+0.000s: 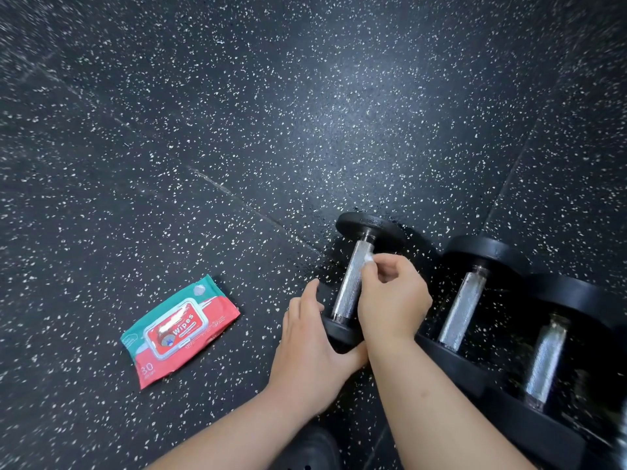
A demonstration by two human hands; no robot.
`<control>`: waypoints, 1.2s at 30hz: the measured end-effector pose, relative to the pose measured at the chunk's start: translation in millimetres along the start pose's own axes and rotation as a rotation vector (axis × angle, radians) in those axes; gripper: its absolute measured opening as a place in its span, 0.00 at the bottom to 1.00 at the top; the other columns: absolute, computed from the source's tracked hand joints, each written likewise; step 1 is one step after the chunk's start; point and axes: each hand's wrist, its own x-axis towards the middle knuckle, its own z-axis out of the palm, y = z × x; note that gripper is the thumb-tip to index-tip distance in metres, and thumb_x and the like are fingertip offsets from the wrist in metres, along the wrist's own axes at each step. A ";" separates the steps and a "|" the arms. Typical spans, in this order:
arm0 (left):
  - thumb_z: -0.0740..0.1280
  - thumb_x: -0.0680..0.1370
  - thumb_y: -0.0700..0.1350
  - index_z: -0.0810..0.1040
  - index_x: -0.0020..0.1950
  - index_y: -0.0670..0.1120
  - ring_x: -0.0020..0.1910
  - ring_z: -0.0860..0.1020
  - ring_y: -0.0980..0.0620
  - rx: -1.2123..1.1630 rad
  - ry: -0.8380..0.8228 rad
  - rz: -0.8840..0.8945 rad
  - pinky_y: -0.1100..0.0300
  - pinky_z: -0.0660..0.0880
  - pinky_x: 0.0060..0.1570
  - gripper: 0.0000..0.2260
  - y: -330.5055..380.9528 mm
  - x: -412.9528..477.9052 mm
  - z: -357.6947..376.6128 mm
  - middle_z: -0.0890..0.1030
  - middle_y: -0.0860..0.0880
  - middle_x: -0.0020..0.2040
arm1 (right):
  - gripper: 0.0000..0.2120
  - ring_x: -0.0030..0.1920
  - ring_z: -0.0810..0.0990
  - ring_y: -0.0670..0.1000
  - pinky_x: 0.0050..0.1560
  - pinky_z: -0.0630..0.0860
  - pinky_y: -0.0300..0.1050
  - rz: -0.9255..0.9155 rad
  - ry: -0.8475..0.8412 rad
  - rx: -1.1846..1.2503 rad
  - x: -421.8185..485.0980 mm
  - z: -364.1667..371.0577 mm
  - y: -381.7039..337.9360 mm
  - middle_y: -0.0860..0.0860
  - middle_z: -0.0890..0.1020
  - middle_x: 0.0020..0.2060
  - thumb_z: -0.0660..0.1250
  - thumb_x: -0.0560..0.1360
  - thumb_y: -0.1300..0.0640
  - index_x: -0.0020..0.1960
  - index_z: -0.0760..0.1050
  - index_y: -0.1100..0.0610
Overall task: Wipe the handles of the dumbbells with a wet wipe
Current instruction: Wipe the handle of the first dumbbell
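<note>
Three black dumbbells with knurled silver handles lie side by side on the floor. The left dumbbell (351, 283) is the smallest. My right hand (393, 296) pinches a small white wet wipe (368, 258) against the upper part of its handle. My left hand (310, 340) cups the near black end of that dumbbell, thumb under the plate. The middle dumbbell (463, 310) and the right dumbbell (546, 361) lie untouched to the right.
A red and teal pack of wipes (178, 330) lies flat on the floor to the left of my hands, lid closed. The black speckled rubber floor (271, 130) stretches away on all sides, with tile seams crossing it.
</note>
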 end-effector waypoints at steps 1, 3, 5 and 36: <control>0.72 0.63 0.74 0.48 0.82 0.61 0.69 0.66 0.60 -0.004 0.004 0.000 0.51 0.74 0.67 0.55 -0.5 0.0 0.4 0.65 0.63 0.63 | 0.03 0.40 0.80 0.34 0.47 0.73 0.29 0.005 -0.004 0.029 2.7 1.2 0.4 0.39 0.84 0.37 0.72 0.78 0.55 0.48 0.84 0.47; 0.73 0.63 0.73 0.49 0.82 0.61 0.69 0.66 0.61 -0.013 0.011 -0.002 0.53 0.72 0.69 0.55 -1.8 0.3 1.0 0.65 0.64 0.63 | 0.05 0.43 0.82 0.34 0.51 0.77 0.32 0.038 -0.028 0.108 7.9 3.1 0.0 0.39 0.86 0.42 0.72 0.80 0.55 0.53 0.85 0.49; 0.73 0.64 0.73 0.49 0.82 0.61 0.68 0.66 0.61 -0.019 0.015 -0.001 0.53 0.72 0.69 0.54 -2.1 0.8 0.6 0.65 0.63 0.62 | 0.07 0.47 0.84 0.37 0.56 0.80 0.37 0.084 -0.069 0.177 10.6 5.5 1.2 0.41 0.87 0.46 0.71 0.80 0.56 0.56 0.85 0.49; 0.73 0.65 0.71 0.48 0.83 0.60 0.68 0.65 0.62 0.001 0.017 0.007 0.58 0.70 0.69 0.54 -3.0 1.2 -0.2 0.65 0.63 0.63 | 0.24 0.54 0.88 0.61 0.62 0.81 0.57 0.658 -0.444 0.812 20.1 11.2 5.5 0.63 0.87 0.55 0.55 0.89 0.46 0.61 0.79 0.65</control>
